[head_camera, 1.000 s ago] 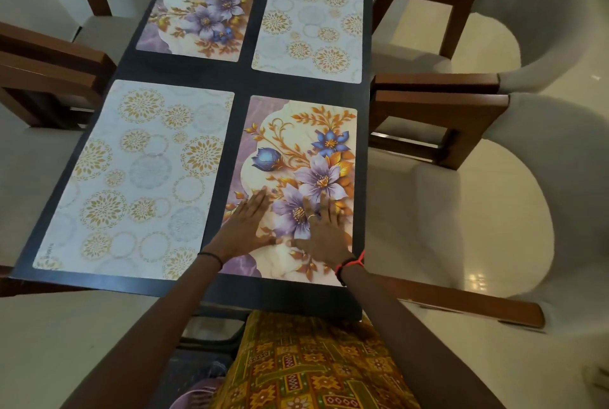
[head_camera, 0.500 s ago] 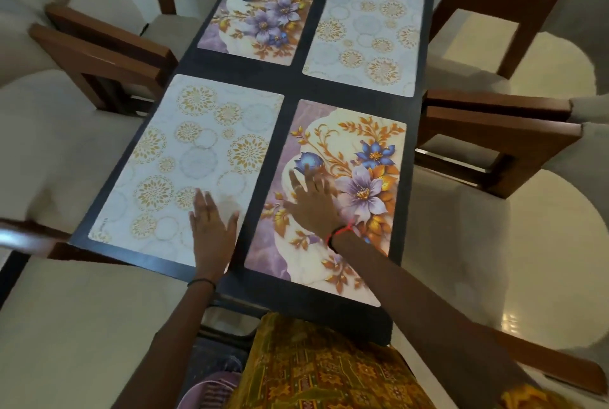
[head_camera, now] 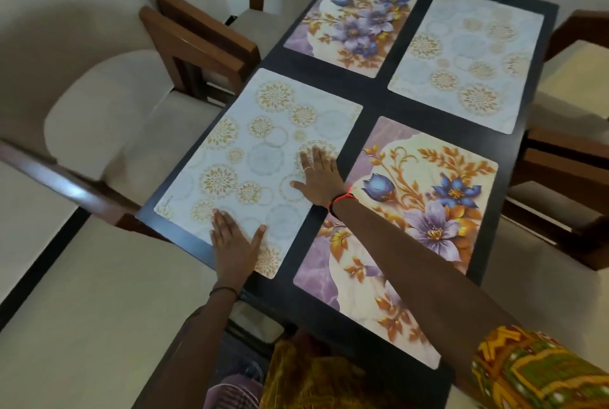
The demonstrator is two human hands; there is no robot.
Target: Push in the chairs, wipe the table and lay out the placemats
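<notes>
Several placemats lie on the dark table (head_camera: pixel 372 95). The near left placemat (head_camera: pixel 250 158) is pale with gold circles, and both my hands rest flat on it. My left hand (head_camera: pixel 235 243) presses its near edge, fingers spread. My right hand (head_camera: pixel 318 173) lies on its right side, with that arm crossing the near right floral placemat (head_camera: pixel 425 217). At the far end sit a floral placemat (head_camera: pixel 354 18) and a pale patterned placemat (head_camera: pixel 468 59).
Cream upholstered chairs with brown wooden arms stand on the left (head_camera: pixel 201 42) and on the right (head_camera: pixel 566 164), close against the table sides. A light tiled floor with a dark strip (head_camera: pixel 36 273) lies at the lower left.
Both hands left the near right floral placemat and moved left onto the pale placemat. My view has swung to the left.
</notes>
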